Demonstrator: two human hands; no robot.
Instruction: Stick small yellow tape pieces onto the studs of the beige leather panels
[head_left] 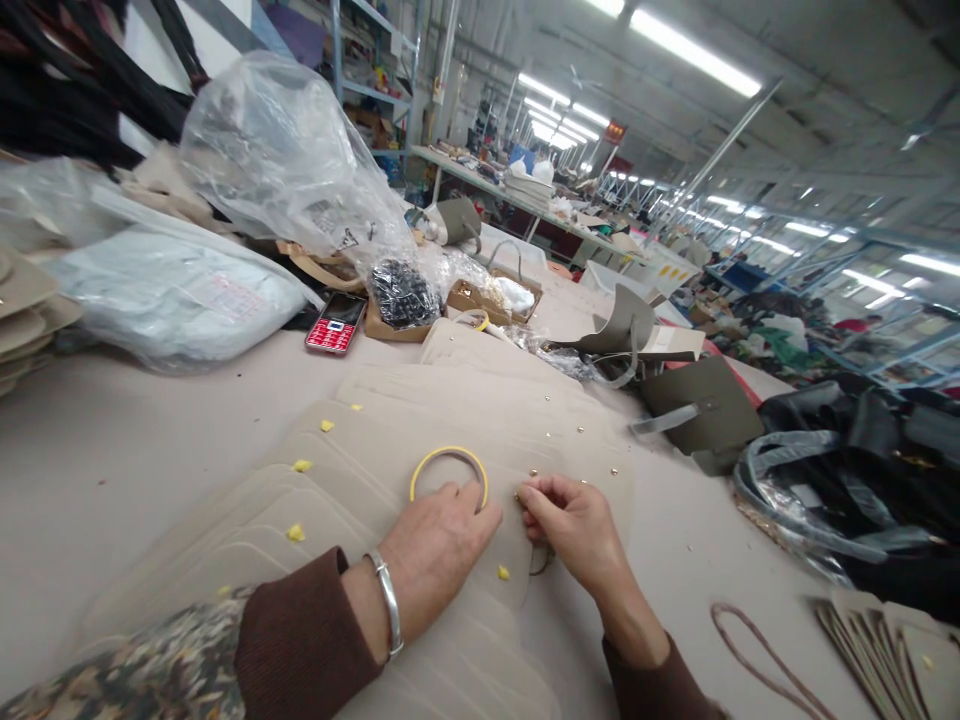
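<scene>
Overlapping beige panels (pixel 465 405) fan out across the table in front of me. Small metal studs (pixel 614 471) dot their right part, and bits of yellow tape (pixel 301 466) sit on several of them. My left hand (pixel 439 545), closed, rests over the panels with its fingers at a roll of yellow tape (pixel 413 478); the fingertips are partly hidden. To its right, my right hand (pixel 574 525) pinches a tiny brass-coloured stud at the edge of a panel. A thin dark loop shows beneath that hand.
A red-keyed phone (pixel 335 323) lies by a plastic-wrapped packet (pixel 184 290). Behind the panels stand cardboard boxes (pixel 401 328). Dark flaps (pixel 701 405) and black bags (pixel 885 480) lie at right. Nearer are a brown cord (pixel 757 655) and stacked beige pieces (pixel 885 650).
</scene>
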